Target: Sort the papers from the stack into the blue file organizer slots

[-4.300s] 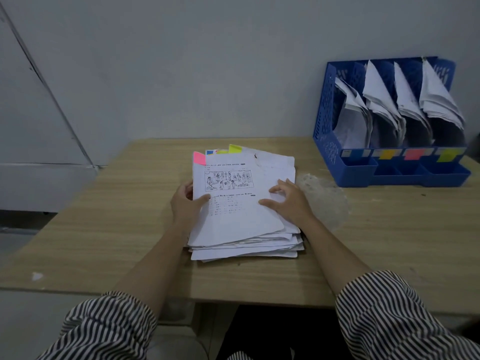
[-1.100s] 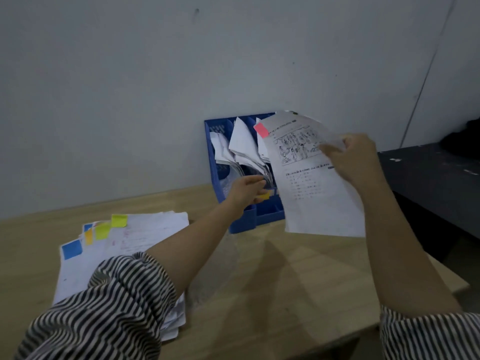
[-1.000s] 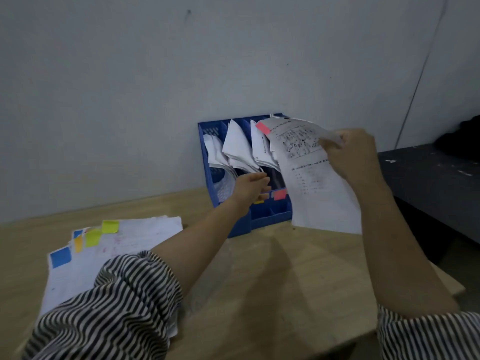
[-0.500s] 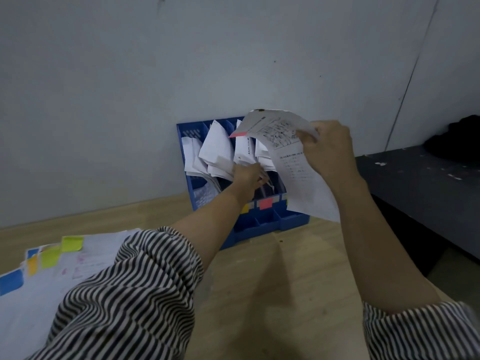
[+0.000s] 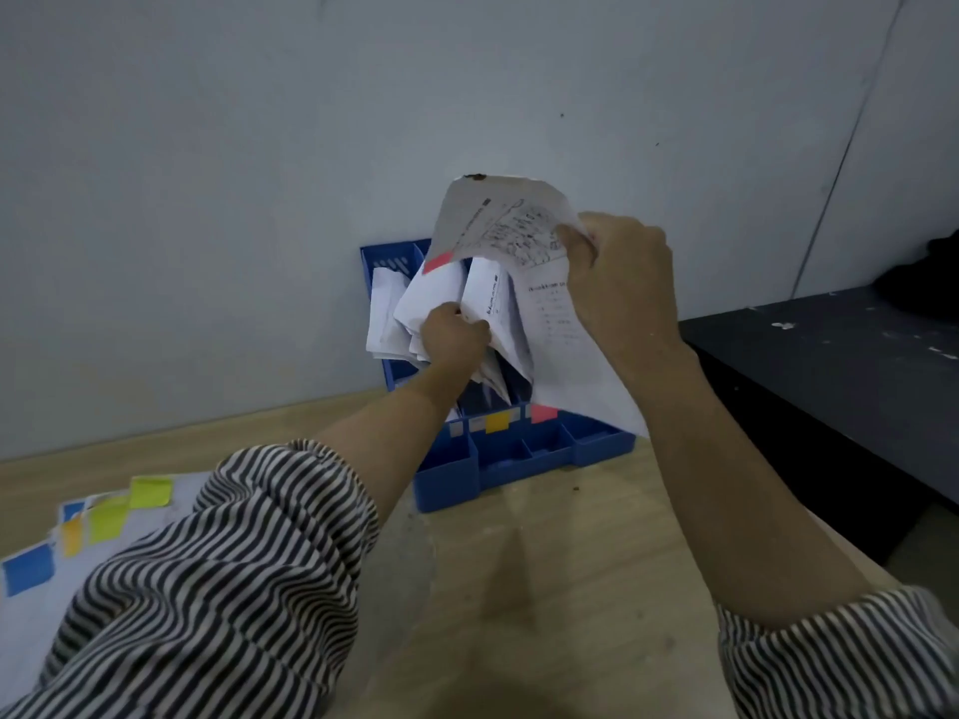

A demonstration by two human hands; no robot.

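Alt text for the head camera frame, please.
A right hand holds a pink-tabbed sheet above a blue file organizer while the left hand grips papers already in a slot. Tabbed papers lie on the wooden table.

Lifted off the stack (image 5: 31, 589), the pink-tabbed sheet (image 5: 519, 236) now curled over the blue organizer (image 5: 498, 454) at 12 o'clock, in the right hand's (image 5: 620, 293) grip; left hand (image 5: 452, 337) now gripping filed papers (image 5: 488, 298).

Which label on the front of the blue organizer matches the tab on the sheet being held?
The pink label, right of the yellow label; the held sheet carries a pink tab too.
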